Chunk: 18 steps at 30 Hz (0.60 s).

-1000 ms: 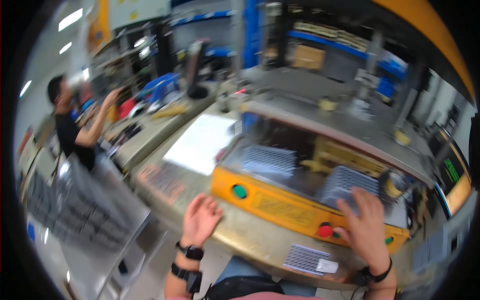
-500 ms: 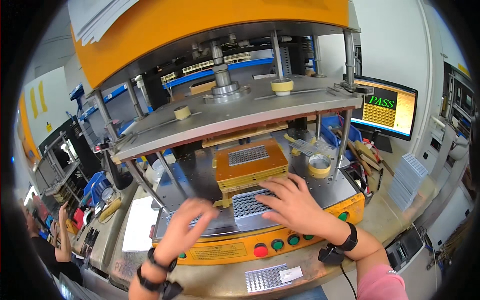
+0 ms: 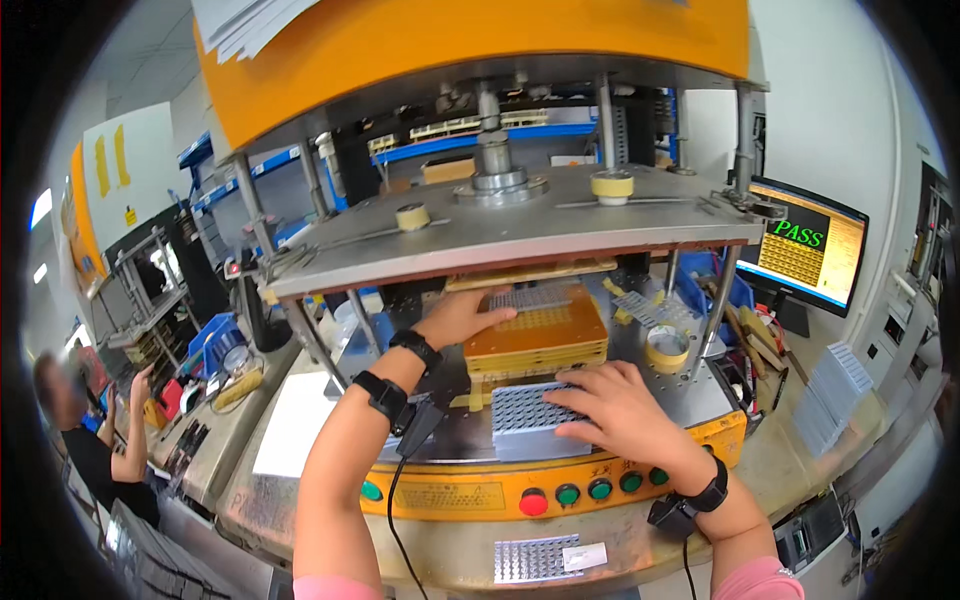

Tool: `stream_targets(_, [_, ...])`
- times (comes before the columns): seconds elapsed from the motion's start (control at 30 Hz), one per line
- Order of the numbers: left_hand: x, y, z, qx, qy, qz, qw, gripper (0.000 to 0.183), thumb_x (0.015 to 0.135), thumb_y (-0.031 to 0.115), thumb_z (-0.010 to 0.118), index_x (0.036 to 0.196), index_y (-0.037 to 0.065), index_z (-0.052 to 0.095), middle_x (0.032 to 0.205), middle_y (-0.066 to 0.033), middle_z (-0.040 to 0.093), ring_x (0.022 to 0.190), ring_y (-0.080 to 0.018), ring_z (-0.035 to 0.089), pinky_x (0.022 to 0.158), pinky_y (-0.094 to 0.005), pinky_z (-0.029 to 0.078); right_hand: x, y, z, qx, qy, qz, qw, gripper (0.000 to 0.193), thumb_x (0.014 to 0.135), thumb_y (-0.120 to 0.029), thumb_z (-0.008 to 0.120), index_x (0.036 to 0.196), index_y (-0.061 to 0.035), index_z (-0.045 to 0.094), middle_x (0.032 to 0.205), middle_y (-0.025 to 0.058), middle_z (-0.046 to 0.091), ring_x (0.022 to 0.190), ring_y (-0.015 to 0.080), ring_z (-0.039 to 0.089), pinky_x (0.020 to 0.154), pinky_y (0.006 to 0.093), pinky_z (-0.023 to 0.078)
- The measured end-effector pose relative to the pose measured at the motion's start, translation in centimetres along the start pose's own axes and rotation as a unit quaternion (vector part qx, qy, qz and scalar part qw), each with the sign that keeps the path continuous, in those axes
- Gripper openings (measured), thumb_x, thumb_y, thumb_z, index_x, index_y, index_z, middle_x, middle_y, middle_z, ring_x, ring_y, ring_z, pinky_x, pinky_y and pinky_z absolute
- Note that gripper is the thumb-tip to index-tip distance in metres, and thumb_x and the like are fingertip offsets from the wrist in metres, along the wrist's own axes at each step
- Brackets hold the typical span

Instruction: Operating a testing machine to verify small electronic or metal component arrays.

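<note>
My left hand (image 3: 468,318) reaches over the orange fixture block (image 3: 580,325) under the press. Its thumb and fingers pinch the left edge of a grey perforated panel (image 3: 540,298), which looks raised at the back of the block; the fingertips are partly hidden behind it. Below that panel a yellowish hole pattern shows on the block's top. In front of the block stands a stack of grey perforated panels (image 3: 525,425). My right hand (image 3: 620,408) lies on this stack's right side, fingers spread and touching the top panel.
The press plate (image 3: 520,235) hangs low above my left hand, with steel posts at its corners. Buttons line the orange front (image 3: 450,497). A tape roll (image 3: 667,347) sits right of the block. A loose perforated panel (image 3: 530,562) lies nearest me. Another person (image 3: 110,440) is at far left.
My left hand has gone from the press's front left to the fixture block and taken the panel there, which has shifted backward. My right hand stays by the stack. The whole view has swung slightly.
</note>
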<state>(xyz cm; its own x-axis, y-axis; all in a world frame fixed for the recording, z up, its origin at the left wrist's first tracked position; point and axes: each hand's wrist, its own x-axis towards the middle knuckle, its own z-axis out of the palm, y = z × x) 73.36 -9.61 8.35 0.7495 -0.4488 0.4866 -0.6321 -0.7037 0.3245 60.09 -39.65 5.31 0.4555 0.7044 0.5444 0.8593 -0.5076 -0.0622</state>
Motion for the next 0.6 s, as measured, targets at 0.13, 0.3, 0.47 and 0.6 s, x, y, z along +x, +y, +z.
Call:
stream_targets(0.13, [-3.0, 2.3, -2.5, -0.061, 0.022, 0.001, 0.998, 0.051, 0.091, 0.029, 0.073, 0.129, 0.001, 0.056, 0.132, -0.0138, 0.057, 0.124, -0.0238, 0.053, 0.105, -0.0348, 0.04, -0.2, 0.3, -1.2, 0.029, 0.026, 0.022, 0.999, 0.039, 0.089, -0.038, 0.068, 0.121, -0.0172, 0.067, 0.126, 0.0098, 0.061, 0.118, 0.0294, 0.053, 0.103, 0.0452, 0.034])
stream_targets(0.3, [-16.1, 0.8, -6.2, -0.017, 0.084, -0.074, 0.994, 0.05, 0.088, 0.03, 0.074, 0.128, 0.005, 0.058, 0.129, -0.0149, 0.06, 0.124, -0.0317, 0.053, 0.107, -0.0407, 0.038, -0.1, 0.9, -2.1, 0.067, 0.037, 0.042, 0.996, 0.038, 0.089, -0.037, 0.069, 0.122, -0.018, 0.068, 0.127, 0.0091, 0.059, 0.118, 0.0298, 0.052, 0.101, 0.0435, 0.035])
stream_targets(0.47, [-25.4, 0.8, -6.4, 0.191, -0.029, -0.101, 0.976, 0.05, 0.087, 0.035, 0.072, 0.128, 0.01, 0.06, 0.135, -0.0155, 0.056, 0.13, -0.0382, 0.046, 0.112, -0.0513, 0.031, 2.4, 4.5, -1.4, 0.057, 0.034, 0.06, 0.996, 0.038, 0.093, -0.039, 0.064, 0.125, -0.0194, 0.067, 0.132, 0.0113, 0.059, 0.123, 0.0329, 0.049, 0.105, 0.0473, 0.032])
stream_targets(0.6, [-27.0, 6.0, -2.8, 0.174, 0.106, -0.089, 0.975, 0.04, 0.087, 0.03, 0.067, 0.122, 0.01, 0.061, 0.133, -0.0157, 0.056, 0.127, -0.0391, 0.046, 0.108, -0.0551, 0.031, 5.4, 9.3, 0.9, 0.011, 0.024, 0.101, 0.995, 0.037, 0.094, -0.04, 0.063, 0.127, -0.0237, 0.066, 0.134, 0.0095, 0.058, 0.126, 0.032, 0.048, 0.106, 0.05, 0.03])
